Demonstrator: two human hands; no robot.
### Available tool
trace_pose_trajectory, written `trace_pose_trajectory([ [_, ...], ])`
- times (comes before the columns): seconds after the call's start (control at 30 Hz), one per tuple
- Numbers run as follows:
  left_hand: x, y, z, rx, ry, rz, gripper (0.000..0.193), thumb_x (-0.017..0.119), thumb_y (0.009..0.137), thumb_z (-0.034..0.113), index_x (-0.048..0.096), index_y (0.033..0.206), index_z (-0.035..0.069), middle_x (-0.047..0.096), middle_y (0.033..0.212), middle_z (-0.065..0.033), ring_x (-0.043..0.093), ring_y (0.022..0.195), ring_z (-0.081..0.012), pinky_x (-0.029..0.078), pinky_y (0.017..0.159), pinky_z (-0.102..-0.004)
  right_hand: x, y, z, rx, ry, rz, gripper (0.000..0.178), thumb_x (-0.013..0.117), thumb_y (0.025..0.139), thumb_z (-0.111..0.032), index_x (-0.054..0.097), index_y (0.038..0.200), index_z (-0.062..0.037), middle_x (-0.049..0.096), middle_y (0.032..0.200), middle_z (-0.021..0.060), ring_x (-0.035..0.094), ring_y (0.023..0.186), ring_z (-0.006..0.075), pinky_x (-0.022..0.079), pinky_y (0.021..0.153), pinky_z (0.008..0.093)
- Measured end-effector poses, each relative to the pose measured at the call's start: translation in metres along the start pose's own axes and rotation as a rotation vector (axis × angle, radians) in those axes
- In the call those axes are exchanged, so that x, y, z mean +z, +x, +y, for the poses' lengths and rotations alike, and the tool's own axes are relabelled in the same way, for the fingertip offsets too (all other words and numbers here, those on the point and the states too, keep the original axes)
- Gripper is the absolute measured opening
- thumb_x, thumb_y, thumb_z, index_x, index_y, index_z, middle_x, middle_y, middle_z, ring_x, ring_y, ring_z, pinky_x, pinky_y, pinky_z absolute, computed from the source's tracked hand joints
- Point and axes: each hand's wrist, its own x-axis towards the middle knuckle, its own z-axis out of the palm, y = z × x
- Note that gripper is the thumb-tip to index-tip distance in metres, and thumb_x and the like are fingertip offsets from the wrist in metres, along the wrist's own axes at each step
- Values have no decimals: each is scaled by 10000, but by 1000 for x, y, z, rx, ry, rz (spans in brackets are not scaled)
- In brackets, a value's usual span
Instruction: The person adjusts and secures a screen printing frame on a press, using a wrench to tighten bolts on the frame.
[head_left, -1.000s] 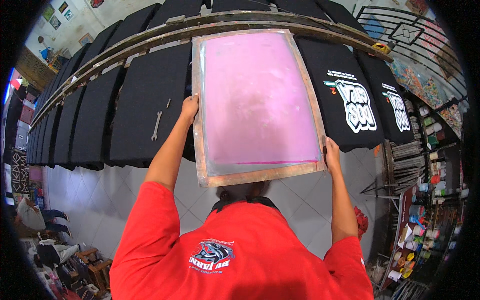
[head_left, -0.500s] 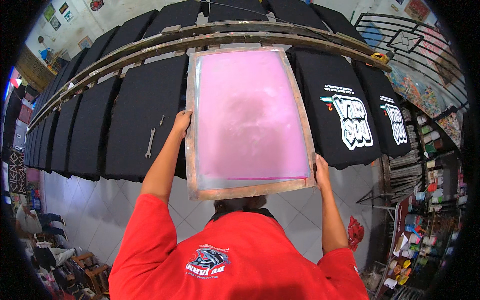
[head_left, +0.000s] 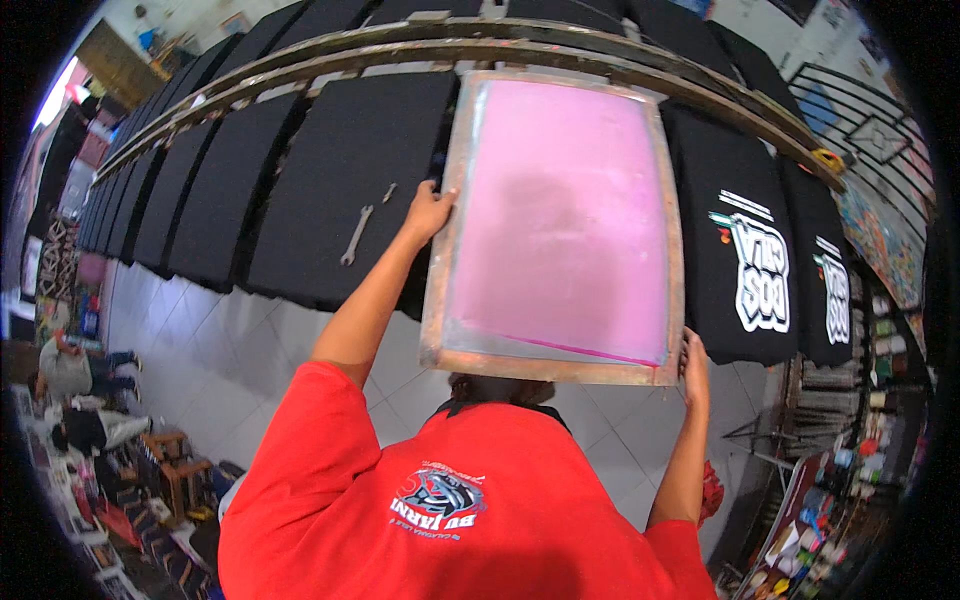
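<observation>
A silkscreen printing frame (head_left: 560, 215) with pink mesh and a worn brownish border lies over one of the black-shirt-covered boards, hiding most of it. My left hand (head_left: 430, 212) is closed on the middle of its left edge. Low on the right edge, near the corner, my right hand (head_left: 694, 362) grips the side, its fingers partly hidden. A magenta line of ink runs along the mesh's lower end. To the left, an open-end wrench (head_left: 356, 236) and a small bolt (head_left: 389, 192) rest on a black shirt (head_left: 350, 150).
Two black shirts with white-and-black prints (head_left: 762, 270) lie on boards at the right. Wooden rails (head_left: 400, 50) run behind the boards. Shelves of ink pots (head_left: 800, 540) stand at the lower right. People sit (head_left: 90, 375) at the far left, beside a wooden stool (head_left: 175, 465).
The whole view has shifted, so the boards and frame appear farther right. The frame has turned slightly clockwise. Both hands remain at its sides.
</observation>
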Motion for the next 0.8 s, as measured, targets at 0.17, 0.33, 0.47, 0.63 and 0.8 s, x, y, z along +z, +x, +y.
trace_pose_trajectory([
  [0.17,-77,-35,-8,365,146,356,251,665,779,175,594,945,0,629,842,-138,619,785,-263,478,717,-367,-3,-43,0,-172,-53,300,483,400,963,-383,437,1308,-46,522,1266,140,506,1144,257,399,926,386],
  [0.33,-146,12,-44,216,417,206,242,661,782,245,644,891,29,652,811,-143,633,821,-318,486,725,-391,18,-81,-11,-335,-142,613,353,441,965,-256,526,1222,-28,567,1191,117,546,1083,211,435,872,325],
  [0.47,-117,44,-24,356,565,23,286,666,775,309,649,905,54,647,874,-154,620,881,-341,483,752,-418,60,-122,-26,-450,-136,773,302,484,942,-204,567,1165,-18,586,1144,106,553,1048,194,429,886,320],
  [0.63,-120,56,-41,438,595,-23,217,643,785,273,632,849,66,639,911,-160,610,870,-360,480,724,-453,200,-176,-69,-412,-171,736,246,544,885,-114,599,1103,-14,606,1085,81,556,1011,173,427,892,306],
  [0.8,-128,8,7,660,308,-176,151,595,821,139,637,878,6,631,828,-153,621,790,-297,477,701,-377,310,-236,-36,-393,-51,632,258,603,818,-61,630,1075,-58,628,987,67,584,930,148,464,810,288],
])
